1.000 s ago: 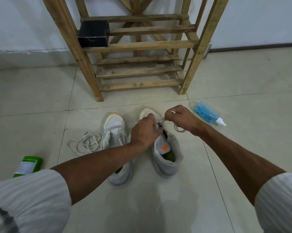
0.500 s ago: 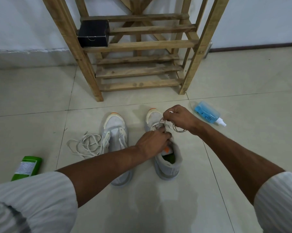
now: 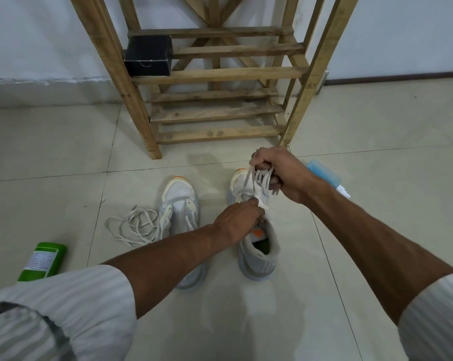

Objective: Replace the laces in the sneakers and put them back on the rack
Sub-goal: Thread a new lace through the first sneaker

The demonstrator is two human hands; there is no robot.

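Observation:
Two pale grey sneakers with orange toe tips stand side by side on the tiled floor. The left sneaker point(image 3: 179, 204) has no lace in it, and a loose white lace point(image 3: 133, 225) lies in a heap beside it. My left hand point(image 3: 239, 220) grips the tongue area of the right sneaker point(image 3: 259, 254). My right hand point(image 3: 277, 173) holds several loops of that shoe's white lace point(image 3: 259, 181), lifted above the toe. The wooden rack point(image 3: 215, 74) stands just behind the shoes.
A black box point(image 3: 148, 58) sits on the rack's left side. A green bottle point(image 3: 41, 261) lies on the floor at the left. A blue spray bottle point(image 3: 324, 175) lies at the right, partly behind my right wrist. White wall behind the rack.
My right hand has risen away from the right sneaker, drawing the lace out in loops. My left hand slid back from the toe toward the tongue and holds the shoe down.

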